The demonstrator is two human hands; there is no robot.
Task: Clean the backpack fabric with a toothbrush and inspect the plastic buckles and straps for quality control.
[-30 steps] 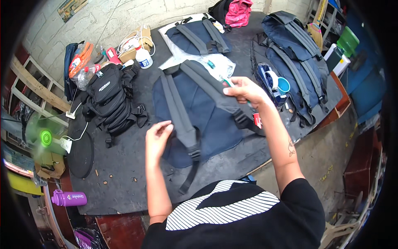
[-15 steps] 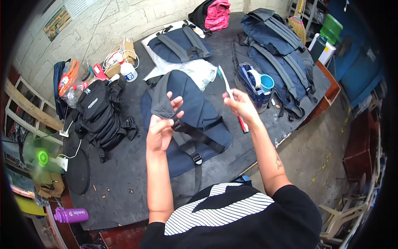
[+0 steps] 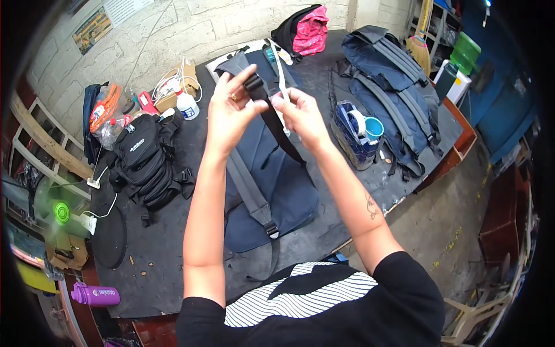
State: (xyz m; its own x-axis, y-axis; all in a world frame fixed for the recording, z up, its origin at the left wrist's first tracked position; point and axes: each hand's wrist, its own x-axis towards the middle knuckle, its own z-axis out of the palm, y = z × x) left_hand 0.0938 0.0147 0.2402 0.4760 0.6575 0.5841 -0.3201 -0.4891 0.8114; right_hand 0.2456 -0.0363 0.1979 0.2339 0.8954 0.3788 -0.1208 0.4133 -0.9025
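My left hand (image 3: 234, 115) is raised over a navy backpack (image 3: 289, 196) that lies on the dark table. It holds up one of that backpack's grey shoulder straps (image 3: 231, 63) near a black buckle (image 3: 253, 84). From the buckle a black webbing band (image 3: 280, 132) runs down to the bag. Closed around a toothbrush (image 3: 281, 76) with a white handle and teal bristles is my right hand (image 3: 302, 118), just right of the buckle. The brush head points up and away, near the raised strap. The second shoulder strap (image 3: 250, 188) lies flat across the bag.
More navy backpacks (image 3: 387, 87) are stacked at the right, beside a clear container (image 3: 352, 139) with a blue cup (image 3: 374, 127). At the left lie a black backpack (image 3: 144, 147), a spray bottle (image 3: 186, 104) and a purple bottle (image 3: 98, 295). A pink-and-black bag (image 3: 309, 32) stands far back.
Both hands have moved up and away, lifting the shoulder strap higher. The toothbrush has come left, closer to the strap and my left hand.
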